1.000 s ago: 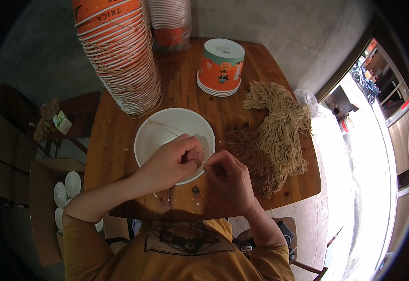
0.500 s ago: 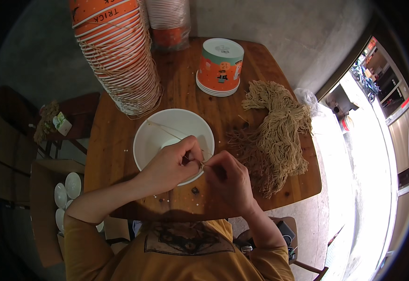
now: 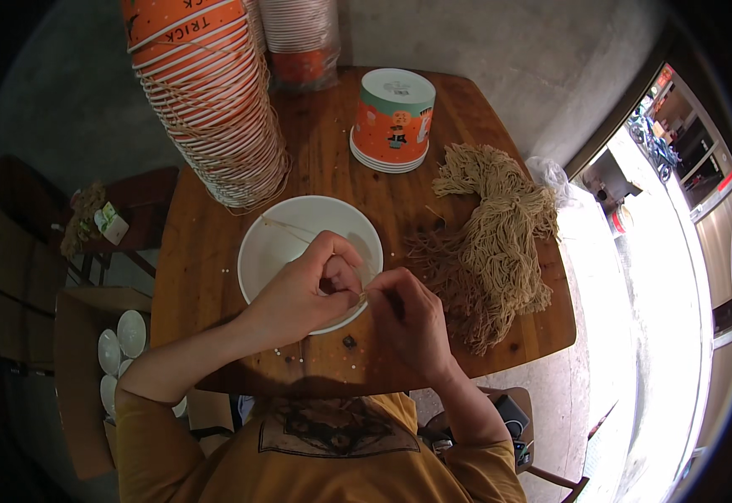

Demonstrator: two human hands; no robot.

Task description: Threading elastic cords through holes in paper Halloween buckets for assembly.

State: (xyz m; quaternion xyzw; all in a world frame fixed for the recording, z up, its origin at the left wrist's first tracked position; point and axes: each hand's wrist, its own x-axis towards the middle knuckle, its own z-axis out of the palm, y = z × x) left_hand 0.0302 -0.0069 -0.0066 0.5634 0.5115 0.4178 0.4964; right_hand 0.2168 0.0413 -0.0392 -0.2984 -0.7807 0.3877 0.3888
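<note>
A white-lined paper bucket [image 3: 258,256] stands mouth up at the near middle of the table, its inside showing. Thin tan cord [image 3: 286,226] runs from the far left part of its rim across the opening to my hands. Over the bucket's near right side, my left hand [image 3: 305,289] is closed, thumb and fingers pinching the cord. My right hand [image 3: 412,317] touches it fingertip to fingertip at the right rim and pinches the cord there too. The knot or cord end between the fingertips is too small to make out.
Tall nested orange buckets with tan cords [image 3: 206,109] stand at the far left. Upside-down nested buckets [image 3: 393,134] sit at the back. A heap of tan cords [image 3: 508,226] lies on the table [image 3: 416,218] at right. A cardboard box [image 3: 81,369] holds white cups or bowls.
My left hand's index finger has lifted and the gap between its fingers and thumb has widened. Both hands stay by the right rim.
</note>
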